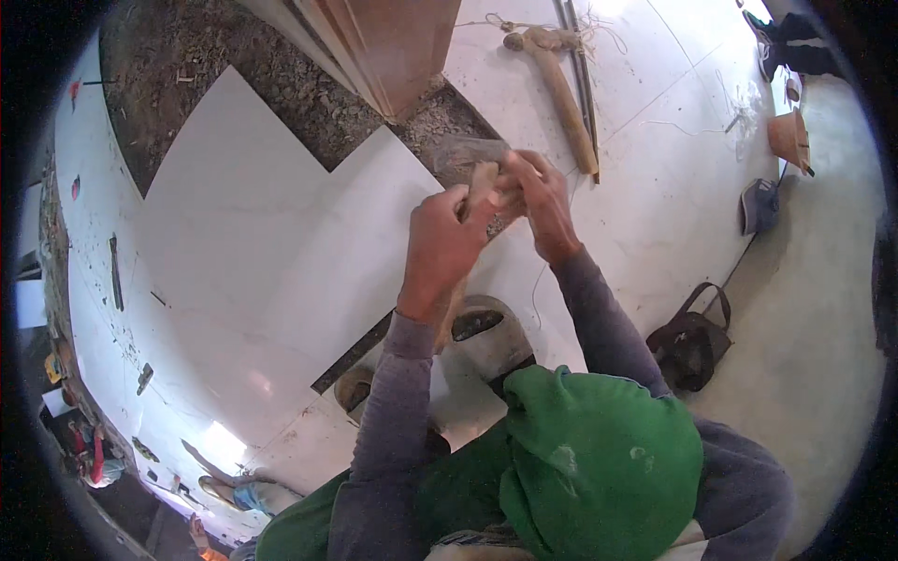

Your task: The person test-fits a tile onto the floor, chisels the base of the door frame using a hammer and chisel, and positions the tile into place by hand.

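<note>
Head view: white tiled floor (673, 224) spreads around a person at work with two bare hands, a large notched white slab (253, 224) lying at left. Beyond the slab, dark, rubble-strewn soil (154, 93) is exposed, with an upright brown panel (402, 47) standing at its right side. A green garment (599, 458) fills the lower foreground, between purple-grey sleeves. At right, a black bag (687, 346) lies on the floor; farther up, near the edge of the frame, stands an orange-brown bucket (790, 140). A wooden mallet (564, 103) lies beyond the hands, its handle alongside thin dark bars (582, 70). Near the center, the left hand (435, 248) and right hand (545, 201) meet above the floor. Left fingers close around a pale, stick-like piece (484, 178), held upright between the hands; right fingers bend inward just beside it, though blur leaves it impossible to tell whether they grip it. A dark shoe (760, 206) sits below the bucket. Clear, thin film (458, 152) shows just past the fingertips.
</note>
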